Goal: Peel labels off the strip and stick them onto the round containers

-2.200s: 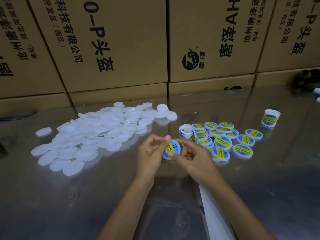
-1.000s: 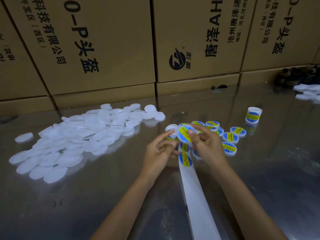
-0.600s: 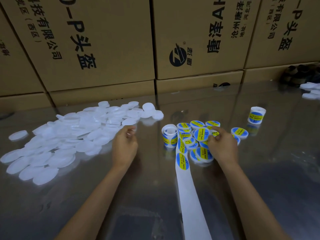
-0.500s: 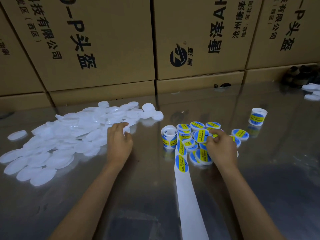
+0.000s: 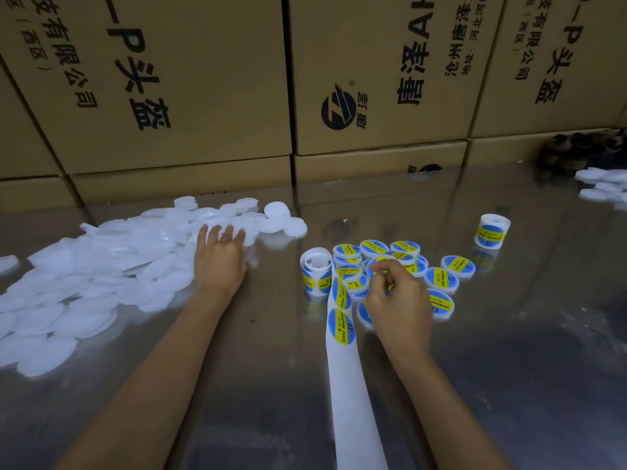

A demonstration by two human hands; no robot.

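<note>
unlabeled containers: big loose heap of flat white translucent plastic discs, left half of table; contents not visible.
labeled containers: cluster of same discs, each with round blue/yellow sticker on top, right of centre, some overlapping.
left hand: palm down on right edge of white heap, fingers straight and spread, touching discs, gripping nothing.
right hand: over the labeled cluster, fingers curled, thumb and forefinger pinched together; what's pinched, can't tell.
label strip: white glossy backing paper, runs from bottom edge up to the cluster; oval blue/yellow labels left on its upper end.
label roll: coiled, standing on end, just left of cluster, joined to strip.
second roll: upright, well apart at right.
table: shiny reflective metal.
cardboard boxes: stacked wall behind table, black print.
far right: more white discs at table edge.
</note>
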